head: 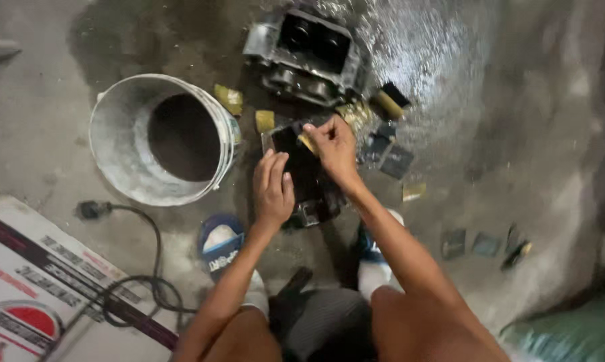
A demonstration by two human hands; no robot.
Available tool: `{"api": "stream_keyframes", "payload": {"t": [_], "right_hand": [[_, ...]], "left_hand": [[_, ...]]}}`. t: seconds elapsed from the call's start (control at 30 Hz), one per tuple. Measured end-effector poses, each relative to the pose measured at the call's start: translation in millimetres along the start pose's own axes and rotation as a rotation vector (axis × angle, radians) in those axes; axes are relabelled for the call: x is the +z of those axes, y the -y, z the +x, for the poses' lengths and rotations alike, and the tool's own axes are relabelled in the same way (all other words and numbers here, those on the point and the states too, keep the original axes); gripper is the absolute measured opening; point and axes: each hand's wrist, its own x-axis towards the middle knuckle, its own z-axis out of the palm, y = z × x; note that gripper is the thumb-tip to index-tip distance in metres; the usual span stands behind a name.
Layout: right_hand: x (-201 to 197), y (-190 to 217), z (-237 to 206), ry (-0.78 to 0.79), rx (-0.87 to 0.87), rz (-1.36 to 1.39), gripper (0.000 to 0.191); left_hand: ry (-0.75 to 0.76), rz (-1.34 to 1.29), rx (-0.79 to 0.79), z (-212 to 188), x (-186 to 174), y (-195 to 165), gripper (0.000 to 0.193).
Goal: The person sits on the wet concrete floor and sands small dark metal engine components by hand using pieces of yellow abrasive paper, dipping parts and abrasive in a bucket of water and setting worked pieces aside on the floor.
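A dark, greasy metal engine part (302,175) sits on the concrete floor (41,127) just beyond the person's feet, its flat top face black and shiny. The left hand (273,189) lies flat on its near left edge, fingers together. The right hand (334,149) pinches a small yellowish scrap of sandpaper (308,142) against its far edge.

Open floor lies to the right, wet and glistening farther off. A grey plastic bucket (160,137) stands close on the left. A larger engine block (307,55) sits just beyond. Sandpaper scraps (397,161) scatter to the right; a black power cord (138,281) loops near left beside a printed cardboard box (34,295).
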Motion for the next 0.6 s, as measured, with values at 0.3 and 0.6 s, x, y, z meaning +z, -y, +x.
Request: {"api": "stream_keyframes", "payload": {"t": [0.3,0.6], "right_hand": [[-3,4,7,-0.01,0.005,-0.169,0.037],[-15,4,-14,0.05,0.071,-0.023,0.035]], "left_hand": [[-0.04,0.012,0.044,1,1,4,0.037],[-0.039,-0.005,0.013,3,1,5,0.039]]}}
